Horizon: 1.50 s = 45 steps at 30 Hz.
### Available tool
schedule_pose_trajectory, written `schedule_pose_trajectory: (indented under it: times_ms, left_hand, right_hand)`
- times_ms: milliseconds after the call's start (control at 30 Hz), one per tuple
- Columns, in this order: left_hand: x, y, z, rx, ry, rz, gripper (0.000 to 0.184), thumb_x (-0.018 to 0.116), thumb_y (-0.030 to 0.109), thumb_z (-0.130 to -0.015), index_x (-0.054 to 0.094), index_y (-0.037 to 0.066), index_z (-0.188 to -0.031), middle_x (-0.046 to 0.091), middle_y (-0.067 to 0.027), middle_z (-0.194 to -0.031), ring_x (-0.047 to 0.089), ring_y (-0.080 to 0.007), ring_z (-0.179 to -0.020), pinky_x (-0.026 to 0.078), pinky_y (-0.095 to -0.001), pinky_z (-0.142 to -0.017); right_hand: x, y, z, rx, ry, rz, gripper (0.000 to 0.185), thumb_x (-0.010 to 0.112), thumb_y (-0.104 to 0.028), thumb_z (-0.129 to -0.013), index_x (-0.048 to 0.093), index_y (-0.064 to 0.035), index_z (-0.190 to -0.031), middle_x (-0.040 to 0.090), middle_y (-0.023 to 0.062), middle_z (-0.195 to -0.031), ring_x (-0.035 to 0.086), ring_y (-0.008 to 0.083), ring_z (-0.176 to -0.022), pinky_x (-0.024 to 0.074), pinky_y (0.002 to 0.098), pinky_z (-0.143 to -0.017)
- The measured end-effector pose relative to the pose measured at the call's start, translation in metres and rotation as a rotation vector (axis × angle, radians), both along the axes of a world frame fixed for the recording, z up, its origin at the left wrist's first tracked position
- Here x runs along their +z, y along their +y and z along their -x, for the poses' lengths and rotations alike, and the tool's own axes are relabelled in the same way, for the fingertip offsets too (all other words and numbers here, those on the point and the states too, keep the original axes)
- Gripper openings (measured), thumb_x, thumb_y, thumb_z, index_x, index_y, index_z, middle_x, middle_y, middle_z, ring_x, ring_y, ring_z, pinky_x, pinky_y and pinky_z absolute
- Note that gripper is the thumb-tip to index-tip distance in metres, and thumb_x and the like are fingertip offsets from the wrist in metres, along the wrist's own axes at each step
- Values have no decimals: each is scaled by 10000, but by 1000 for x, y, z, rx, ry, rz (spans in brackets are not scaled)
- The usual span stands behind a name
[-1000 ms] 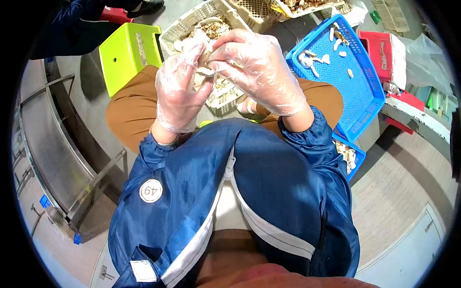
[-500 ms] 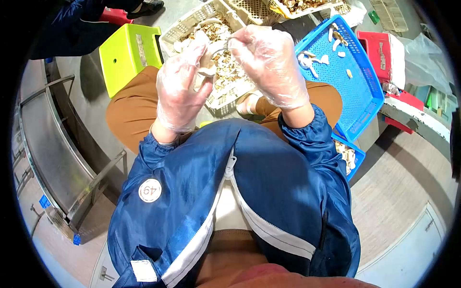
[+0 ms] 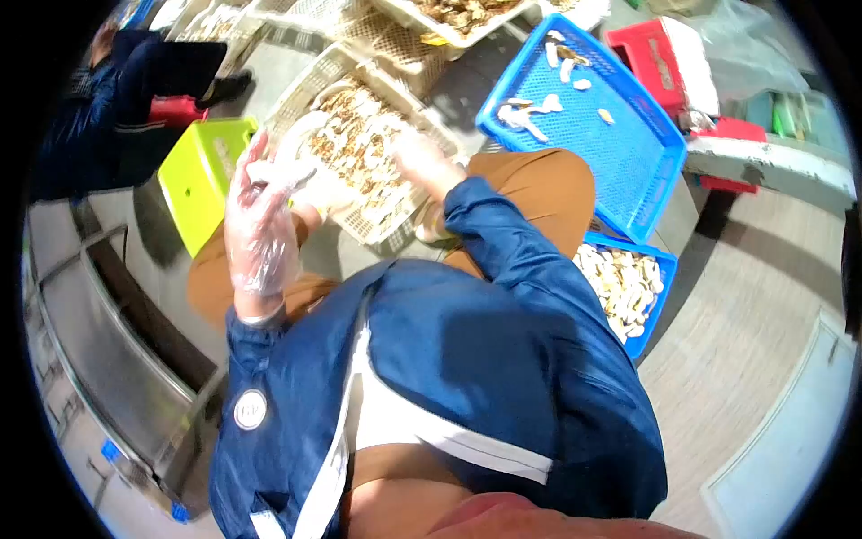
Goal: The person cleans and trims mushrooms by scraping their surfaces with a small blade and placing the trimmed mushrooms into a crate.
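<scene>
Mushrooms [image 3: 355, 135] lie in a pale crate [image 3: 368, 229] near the blurred right hand [image 3: 424, 162], whose grip I cannot tell, while the left hand [image 3: 259, 229] holds a white piece [image 3: 285, 176].

from the head, one wide, round-edged view looks forward and steeply down, close over the navy jacket [image 3: 467, 350].

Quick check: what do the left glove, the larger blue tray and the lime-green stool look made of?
Left glove: probably thin plastic film, glossy; it is see-through with shiny wrinkles.
Larger blue tray: likely rigid molded plastic, slightly shiny, judging by its even color and perforated mesh.
Lime-green stool: seemingly smooth molded plastic, given its uniform color.
</scene>
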<state>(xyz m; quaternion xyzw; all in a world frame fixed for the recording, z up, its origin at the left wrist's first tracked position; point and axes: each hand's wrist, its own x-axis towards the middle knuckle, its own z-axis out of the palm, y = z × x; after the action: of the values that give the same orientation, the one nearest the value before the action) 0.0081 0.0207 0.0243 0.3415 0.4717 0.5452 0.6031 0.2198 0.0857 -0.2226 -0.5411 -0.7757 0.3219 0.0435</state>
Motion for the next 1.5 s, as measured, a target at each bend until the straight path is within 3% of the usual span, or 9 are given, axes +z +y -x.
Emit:
schedule_pose_trajectory:
  times_ms: [67, 167, 267, 433, 600, 900, 1133, 1233, 1500]
  left_hand:
    - [9, 10, -22, -68, -71, 92, 719, 687, 58, -952, 362, -94, -1575, 620, -202, -1385, 655, -275, -1243, 502, -409, -1119]
    - [-39, 51, -42, -361, 54, 142, 637, 713, 72, -947, 471, -63, -1520, 650, -188, -1339, 648, -232, -1234, 529, -366, -1063]
    - [-99, 102, -110, -741, 216, 33, 550, 722, 71, -945, 562, 3, -1466, 702, -109, -1227, 692, -203, -1119, 568, -337, -983]
    - [-218, 150, -247, -993, 712, -180, 614, 871, 203, -828, 652, -16, -1358, 762, -137, -1212, 744, -205, -1015, 578, -350, -961]
    - [-226, 155, -294, -940, 652, -277, 674, 845, 180, -815, 618, 8, -1426, 641, -220, -1448, 625, -286, -1335, 505, -360, -1095]
    - [-215, 348, -211, -325, 1303, -585, 424, 681, 56, -854, 726, 81, -1274, 787, -141, -1034, 755, -345, -902, 610, -442, -873]
    - [-246, 400, -251, -473, 1736, -1085, 837, 652, -59, -802, 480, 237, -1565, 505, -67, -1594, 493, -369, -1449, 495, -478, -1145]
    - [-208, 404, -247, -708, 1560, -886, 562, 684, 102, -912, 614, 155, -1467, 502, -196, -1590, 473, -404, -1471, 441, -451, -1196]
    - [-233, 479, -158, -420, 1639, -729, 752, 654, 64, -849, 512, 234, -1568, 763, -227, -1113, 753, -368, -1025, 599, -489, -916]
  right_hand:
    - [-17, -14, 11, -105, 498, -179, 174, 676, -171, -851, 756, -20, -879, 701, 216, -909, 698, 422, -871, 563, 506, -794]
    - [29, 4, 4, 47, 133, 109, 191, 635, -157, -890, 784, -39, -888, 750, 206, -1018, 726, 396, -931, 576, 487, -804]
    - [71, -21, 0, 333, -148, 325, 455, 609, -259, -980, 679, -63, -1385, 646, 154, -1463, 632, 274, -1320, 489, 406, -1101]
    - [77, -51, 9, 588, -194, 546, 420, 726, -396, -938, 799, -83, -1208, 737, 196, -1305, 689, 333, -1256, 536, 480, -1044]
    - [35, -56, -12, 498, 19, 330, 387, 716, -380, -899, 815, -91, -1138, 766, 192, -1193, 716, 361, -1168, 557, 460, -987]
    - [96, -17, -35, 206, 363, 204, 136, 687, -156, -742, 770, -56, -781, 718, 226, -812, 719, 432, -816, 574, 523, -751]
    - [67, -38, -39, 144, 508, 103, 172, 742, -192, -808, 684, -40, -752, 676, 196, -794, 678, 434, -806, 543, 525, -755]
    - [73, -35, -44, 128, 493, 162, 144, 724, -188, -808, 708, -50, -771, 687, 197, -807, 687, 422, -830, 545, 519, -777]
    - [88, -22, -53, 130, 615, 161, 160, 718, -197, -810, 709, -44, -765, 694, 206, -805, 690, 430, -820, 549, 529, -786]
